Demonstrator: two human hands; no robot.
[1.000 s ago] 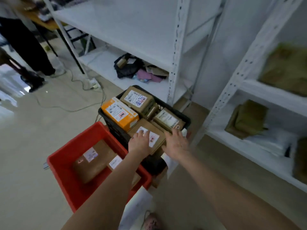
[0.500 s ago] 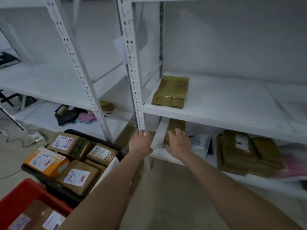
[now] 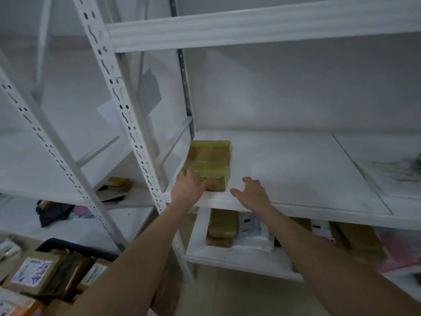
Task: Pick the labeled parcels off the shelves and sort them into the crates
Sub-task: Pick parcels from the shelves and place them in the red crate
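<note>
Several labelled boxes sit packed in the black crate at the lower left, below the white shelf post. Further right, our left hand lies on the near left corner of the parcel, fingers over its top edge; we cannot tell whether they curl round it. This parcel, brown and wrapped in yellowish tape, lies flat at the left end of the middle shelf, close to its front edge. Just right of it our right hand hovers above the shelf's front, fingers spread and slightly bent, holding nothing, apart from the parcel. On the shelf below we see another brown parcel beside a white bag.
</note>
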